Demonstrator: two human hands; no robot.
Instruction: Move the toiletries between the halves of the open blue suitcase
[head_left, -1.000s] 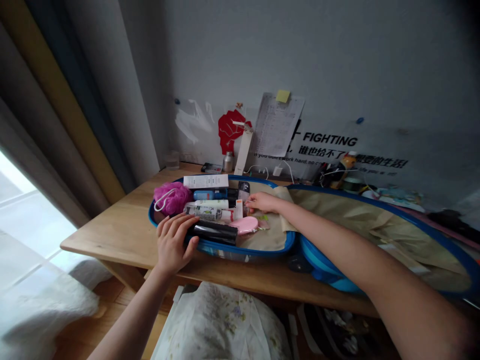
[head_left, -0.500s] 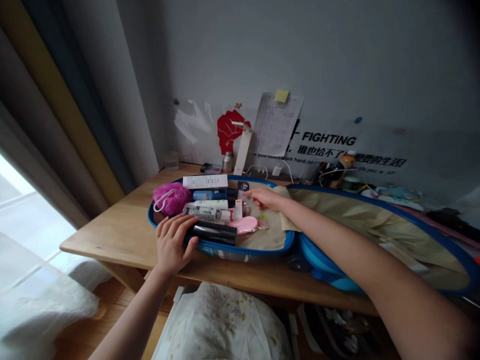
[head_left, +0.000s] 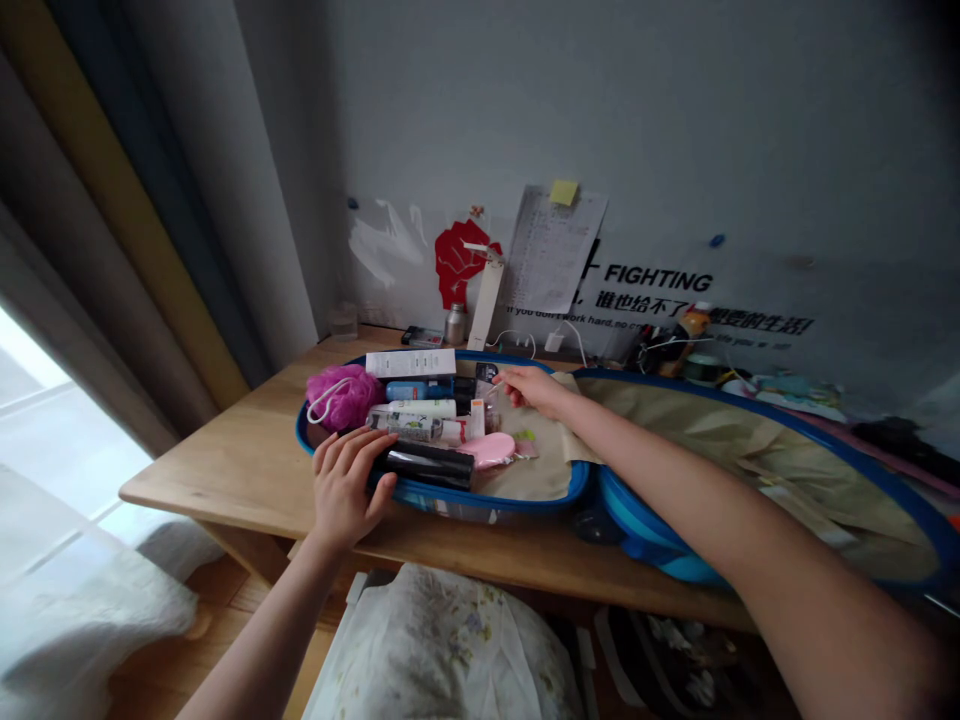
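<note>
My open left hand (head_left: pixel 346 488) presses the black tube (head_left: pixel 429 465) down, while my curled right hand (head_left: pixel 531 390), its grip unclear, reaches the small bottle (head_left: pixel 492 418) in the blue suitcase (head_left: pixel 495 505).

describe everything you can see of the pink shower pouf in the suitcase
The pink shower pouf is a bright magenta ball of gathered mesh with a white cord loop on its left side. It sits at the left end of the open blue suitcase, beside a white carton. The left hand lies just below it, apparently not touching.
</note>
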